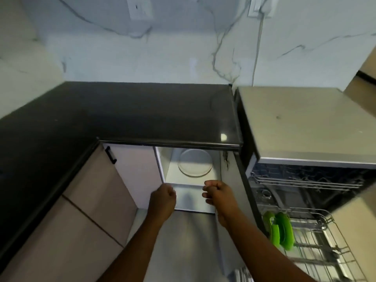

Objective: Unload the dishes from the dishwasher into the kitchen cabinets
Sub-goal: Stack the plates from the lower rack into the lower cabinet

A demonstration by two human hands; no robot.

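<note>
Both hands out in front of the open cabinet (195, 180), under the dark surface (142, 115). Left hand (163, 197) clenched, holding nothing. Right hand (216, 193) also curled, fingers loose, no dish in its grip.

Glass plate (195, 162) lies flat on the cabinet's upper shelf, set well back under the surface edge (my guess: pushed deep so the front of the shelf stays free for more). It is round, so no long axis to speak of; its face points up, rim level with the shelf.

Hands sit just short of the shelf lip, apart from the plate, neither touching it. I judge this plate done.

Dishwasher (305, 180) stands open to my right, lower rack (317, 241) pulled out. Green plates (281, 231) stand on edge in the rack tines, faces turned sideways, rims up (upright so they drain, and easy to pinch by the rim). Those look like the next pick; right hand is nearer.
</note>
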